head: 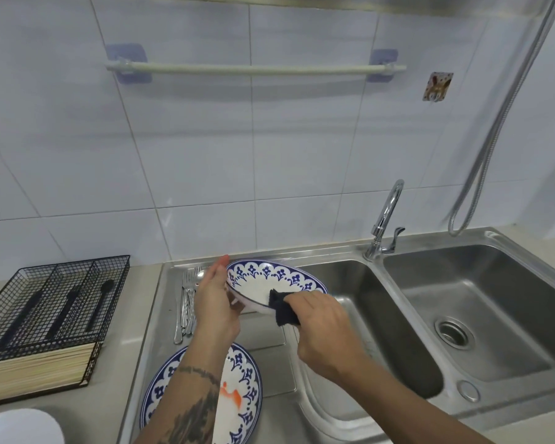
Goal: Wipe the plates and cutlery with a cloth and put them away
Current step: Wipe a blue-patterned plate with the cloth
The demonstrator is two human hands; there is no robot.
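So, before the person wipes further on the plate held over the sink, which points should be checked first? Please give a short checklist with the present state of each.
1. Left hand holds the raised plate at its left rim: ok.
2. Right hand grips the dark cloth: ok.
3. Cloth touches the plate: ok, at its near rim.
4. Raised plate is clean everywhere: cannot tell, the cloth and hands cover part.
5. Second plate on the drainboard is clean: not ok, an orange smear shows.
6. Cutlery is put away: not ok, it lies beside the sink, outside the wire organizer.
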